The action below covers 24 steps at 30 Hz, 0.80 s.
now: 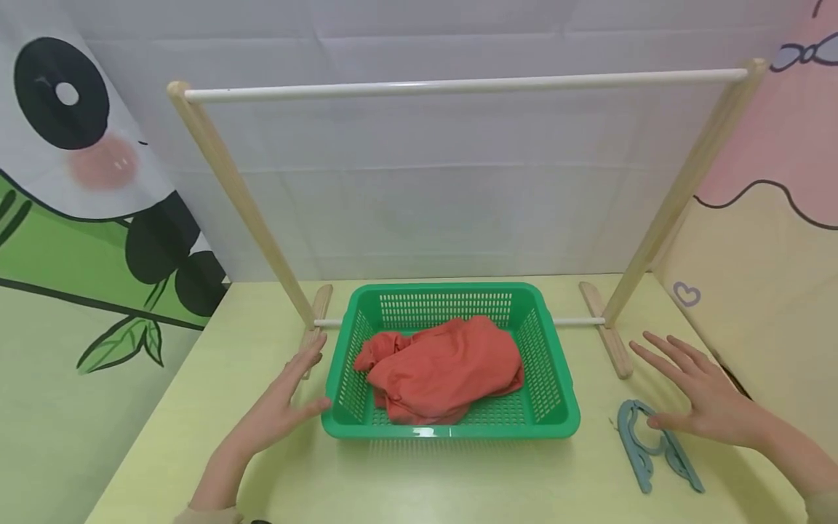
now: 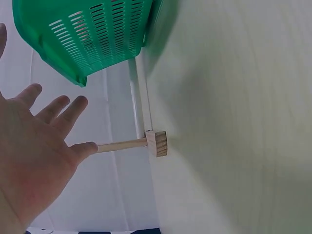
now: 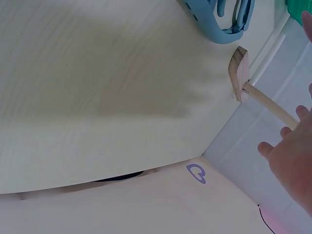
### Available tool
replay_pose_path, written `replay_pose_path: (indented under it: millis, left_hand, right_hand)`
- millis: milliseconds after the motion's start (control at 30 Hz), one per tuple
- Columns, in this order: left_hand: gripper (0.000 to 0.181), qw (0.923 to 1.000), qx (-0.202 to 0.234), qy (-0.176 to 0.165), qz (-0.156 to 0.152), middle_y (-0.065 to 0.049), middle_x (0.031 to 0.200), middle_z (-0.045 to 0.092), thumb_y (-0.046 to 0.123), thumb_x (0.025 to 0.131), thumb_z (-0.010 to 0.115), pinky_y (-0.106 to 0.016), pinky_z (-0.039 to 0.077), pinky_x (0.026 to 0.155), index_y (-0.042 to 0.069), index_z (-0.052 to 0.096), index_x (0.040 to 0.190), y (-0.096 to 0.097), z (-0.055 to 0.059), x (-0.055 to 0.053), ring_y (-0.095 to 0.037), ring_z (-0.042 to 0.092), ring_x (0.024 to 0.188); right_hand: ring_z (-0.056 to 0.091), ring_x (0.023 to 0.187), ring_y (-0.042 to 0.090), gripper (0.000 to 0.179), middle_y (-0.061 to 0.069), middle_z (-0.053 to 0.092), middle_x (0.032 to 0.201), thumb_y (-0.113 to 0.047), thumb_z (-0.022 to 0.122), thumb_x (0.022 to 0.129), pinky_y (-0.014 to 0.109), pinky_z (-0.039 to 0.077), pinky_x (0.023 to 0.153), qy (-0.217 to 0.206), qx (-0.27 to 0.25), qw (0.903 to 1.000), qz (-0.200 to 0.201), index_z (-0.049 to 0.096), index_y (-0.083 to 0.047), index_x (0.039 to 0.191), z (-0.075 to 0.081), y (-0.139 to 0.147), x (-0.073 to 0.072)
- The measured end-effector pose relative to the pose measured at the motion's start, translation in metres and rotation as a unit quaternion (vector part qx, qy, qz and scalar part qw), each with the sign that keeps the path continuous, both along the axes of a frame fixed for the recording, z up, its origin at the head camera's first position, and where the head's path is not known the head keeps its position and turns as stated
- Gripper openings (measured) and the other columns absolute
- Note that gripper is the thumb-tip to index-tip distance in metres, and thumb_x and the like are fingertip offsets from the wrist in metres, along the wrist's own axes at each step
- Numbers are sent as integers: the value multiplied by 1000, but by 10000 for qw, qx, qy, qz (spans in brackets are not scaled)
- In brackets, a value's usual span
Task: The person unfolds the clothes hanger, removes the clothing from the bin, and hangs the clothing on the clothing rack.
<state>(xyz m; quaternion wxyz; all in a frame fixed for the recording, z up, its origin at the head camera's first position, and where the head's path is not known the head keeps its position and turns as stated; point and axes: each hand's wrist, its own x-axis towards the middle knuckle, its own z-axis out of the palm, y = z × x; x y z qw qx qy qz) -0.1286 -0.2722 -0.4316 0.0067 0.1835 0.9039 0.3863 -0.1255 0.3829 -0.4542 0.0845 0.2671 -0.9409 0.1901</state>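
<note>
A green plastic basket [image 1: 452, 431] stands mid-table in the head view, with a crumpled red cloth [image 1: 452, 371] lying inside. My left hand [image 1: 281, 407] hovers at the basket's left side, fingers spread and thumb tip right at the rim; the left wrist view shows its palm [image 2: 36, 151] holding nothing. On the right, my right hand [image 1: 703, 393] is held with spread fingers over the table, also holding nothing. Below its thumb lies a blue-grey folding clothes hanger [image 1: 635, 451], folded, which the thumb partly overlaps in the head view.
Behind and around the basket stands a wooden drying rack with a white top bar [image 1: 458, 86], a left post [image 1: 242, 196] and a right post [image 1: 681, 196]. Its feet rest on the pale yellow table [image 1: 419, 480]. Printed cloth walls [image 1: 432, 211] enclose the back and sides.
</note>
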Motion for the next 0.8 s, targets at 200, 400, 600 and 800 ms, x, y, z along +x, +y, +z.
replay_pose_path:
  millis: [200, 400, 600, 800]
  left_hand:
    - [89, 9990, 432, 104, -106, -17, 161, 29, 16, 90, 72, -70, 38, 103, 27, 16, 159, 3, -10, 11, -44, 44, 137]
    - [84, 9947, 1011, -94, -159, -18, 158, 35, 8, 93, 65, -77, 30, 102, 29, 18, 158, 3, -18, 18, -28, 44, 142]
    - [82, 9923, 1206, -184, -225, -15, 158, 35, 5, 91, 66, -67, 33, 110, 24, 23, 158, 3, -21, 21, -7, 42, 141]
    - [78, 9911, 1285, -151, -316, -10, 160, 33, 5, 89, 68, -9, 27, 109, 16, 29, 156, 6, -19, 19, 10, 37, 136]
  right_hand:
    - [6, 152, 18, 108, 3, 19, 166, -42, 90, 67, 74, 13, 109, -520, -112, 9986, -31, 31, -20, 156, -18, 7, 0]
    - [14, 142, 5, 105, 2, 26, 163, -40, 89, 67, 64, 29, 92, -524, -138, 9983, 218, 35, -18, 154, -13, -2, 2]
    - [16, 135, -6, 105, 3, 33, 160, -42, 90, 64, 39, 29, 98, -577, -5, 9981, 225, 38, -20, 153, -14, -6, 3]
    - [15, 134, -14, 98, 9, 37, 157, -42, 86, 69, 9, 16, 95, -709, -70, 9955, 624, 40, -16, 151, -13, -6, 5]
